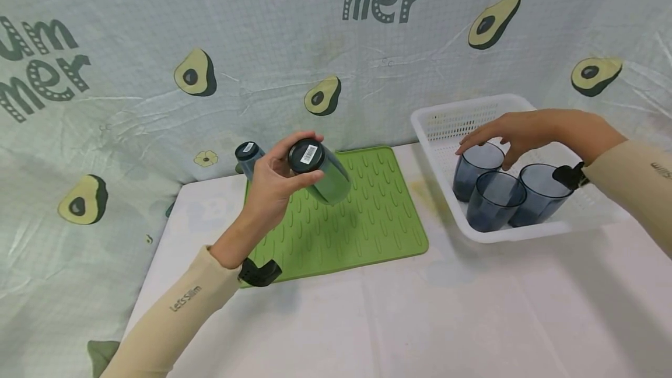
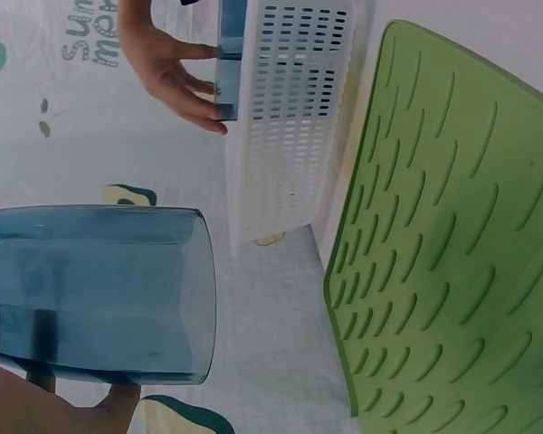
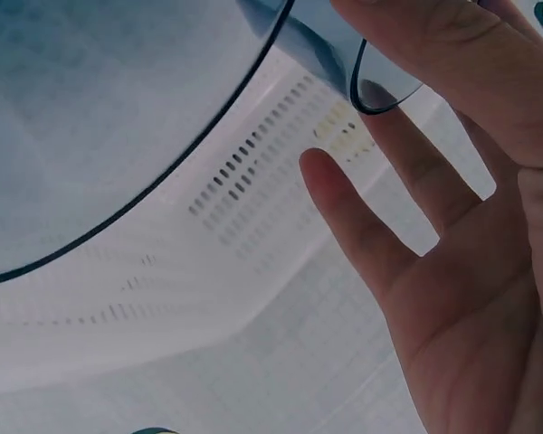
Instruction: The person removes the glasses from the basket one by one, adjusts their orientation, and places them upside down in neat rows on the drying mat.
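My left hand point(image 1: 270, 182) grips a blue-tinted drinking glass point(image 1: 336, 182), holding it tilted above a green ridged mat point(image 1: 367, 220). Its dark base, with a barcode sticker, faces up toward the head camera. In the left wrist view the mouth of this glass point(image 2: 118, 289) points right. Another glass point(image 1: 249, 155) stands base-up at the mat's back left, partly behind the left hand. My right hand point(image 1: 530, 130) reaches into a white basket point(image 1: 436, 182), thumb and fingers spanning the rim of the back-left glass point(image 1: 464, 182). In the right wrist view, two fingers point(image 3: 357, 226) stretch beside it.
Two more mouth-up glasses, one in front point(image 1: 488, 209) and one at right point(image 1: 541, 200), stand close beside the right hand's glass. The perforated basket wall surrounds them. A white-covered table point(image 1: 367, 319) lies under everything, with an avocado-print sheet point(image 1: 262, 34) behind.
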`<state>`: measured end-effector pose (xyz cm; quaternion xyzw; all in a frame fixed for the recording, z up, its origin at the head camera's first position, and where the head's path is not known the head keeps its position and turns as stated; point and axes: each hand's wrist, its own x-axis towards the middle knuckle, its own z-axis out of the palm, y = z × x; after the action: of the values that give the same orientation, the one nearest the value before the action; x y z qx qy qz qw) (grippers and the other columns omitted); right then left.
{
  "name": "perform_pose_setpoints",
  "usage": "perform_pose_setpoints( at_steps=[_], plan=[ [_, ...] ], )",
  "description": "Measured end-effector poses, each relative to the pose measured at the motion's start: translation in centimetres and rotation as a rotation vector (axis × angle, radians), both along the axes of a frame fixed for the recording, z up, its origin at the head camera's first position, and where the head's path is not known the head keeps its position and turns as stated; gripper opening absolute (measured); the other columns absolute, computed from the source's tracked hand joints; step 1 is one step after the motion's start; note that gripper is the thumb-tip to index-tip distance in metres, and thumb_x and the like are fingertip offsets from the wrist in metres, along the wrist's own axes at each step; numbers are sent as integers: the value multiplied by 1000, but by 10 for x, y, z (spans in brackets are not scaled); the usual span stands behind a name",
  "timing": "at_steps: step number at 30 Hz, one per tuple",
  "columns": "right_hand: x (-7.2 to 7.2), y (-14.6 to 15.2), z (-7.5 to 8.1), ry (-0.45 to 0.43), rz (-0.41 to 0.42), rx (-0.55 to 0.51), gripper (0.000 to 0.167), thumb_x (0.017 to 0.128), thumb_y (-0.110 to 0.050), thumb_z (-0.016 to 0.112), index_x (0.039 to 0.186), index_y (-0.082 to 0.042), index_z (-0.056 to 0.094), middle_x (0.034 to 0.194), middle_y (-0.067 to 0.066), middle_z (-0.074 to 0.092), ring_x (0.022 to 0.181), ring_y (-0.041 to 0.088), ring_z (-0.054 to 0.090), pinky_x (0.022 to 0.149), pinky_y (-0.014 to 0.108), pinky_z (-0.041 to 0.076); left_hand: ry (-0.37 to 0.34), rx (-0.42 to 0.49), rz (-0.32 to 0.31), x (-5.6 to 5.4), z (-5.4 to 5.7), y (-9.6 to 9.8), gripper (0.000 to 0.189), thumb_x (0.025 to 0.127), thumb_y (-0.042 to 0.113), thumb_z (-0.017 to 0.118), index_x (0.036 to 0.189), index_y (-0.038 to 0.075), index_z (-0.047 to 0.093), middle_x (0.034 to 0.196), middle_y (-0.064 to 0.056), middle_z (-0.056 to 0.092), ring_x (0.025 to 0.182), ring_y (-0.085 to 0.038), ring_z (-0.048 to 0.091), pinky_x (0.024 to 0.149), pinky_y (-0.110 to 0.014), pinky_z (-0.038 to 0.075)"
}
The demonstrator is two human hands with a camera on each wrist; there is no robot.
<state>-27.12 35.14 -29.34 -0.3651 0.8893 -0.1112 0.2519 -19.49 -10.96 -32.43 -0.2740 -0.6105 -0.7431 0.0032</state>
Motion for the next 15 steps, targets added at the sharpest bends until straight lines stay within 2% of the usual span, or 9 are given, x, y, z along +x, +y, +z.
perform_pose_setpoints(
  at_steps=[4, 7, 15],
  plan=[
    [-7, -6, 0, -26, -72, 15, 86, 72, -5, 92, 147, -13, 52, 149, 20, 48, 126, 45, 56, 90, 50, 58, -2, -4, 6, 0, -1, 0, 60, 86, -14, 71, 140, 6, 59, 137, -10, 62, 138, -29, 48, 106, -35, 49],
    [-13, -10, -1, -37, -120, 17, 87, 72, -7, 92, 148, -8, 50, 145, 25, 50, 122, 47, 59, 86, 46, 60, -8, -3, 5, 0, -1, 1, 60, 86, -15, 70, 141, 6, 58, 137, -11, 62, 138, -29, 48, 106, -34, 49],
    [-22, -9, -8, -3, -216, -22, 91, 73, -27, 93, 147, 0, 48, 149, 26, 48, 128, 47, 55, 94, 54, 55, -29, -2, 7, 1, -5, 1, 61, 85, -14, 72, 141, 8, 59, 137, -10, 62, 138, -28, 49, 104, -32, 51]
  ],
)
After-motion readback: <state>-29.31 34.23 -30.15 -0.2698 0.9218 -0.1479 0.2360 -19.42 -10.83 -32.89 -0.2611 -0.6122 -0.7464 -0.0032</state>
